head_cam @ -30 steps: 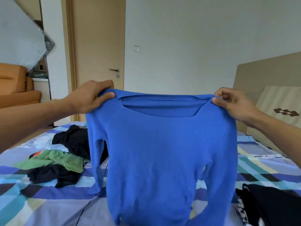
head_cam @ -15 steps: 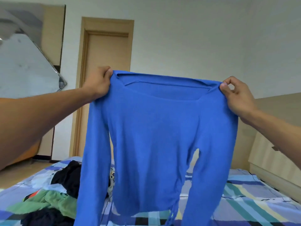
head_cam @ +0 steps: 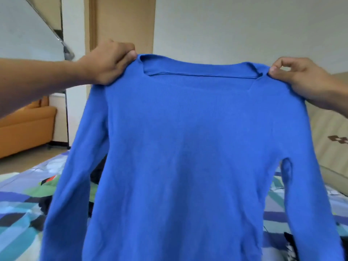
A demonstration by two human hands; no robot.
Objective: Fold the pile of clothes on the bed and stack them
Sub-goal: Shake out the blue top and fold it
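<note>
Head view shows a blue long-sleeved top [head_cam: 184,147] held up by its shoulders above the bed [head_cam: 18,213]. Left hand [head_cam: 109,65] grips one shoulder, fingers curled round it; right hand [head_cam: 299,76] pinches the other, both sleeves hanging.

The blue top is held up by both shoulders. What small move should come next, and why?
Probably lower the blue top flat onto the bed. The left hand and right hand grip its shoulders, and it hangs spread out with sleeves dangling, not yet folded.
</note>
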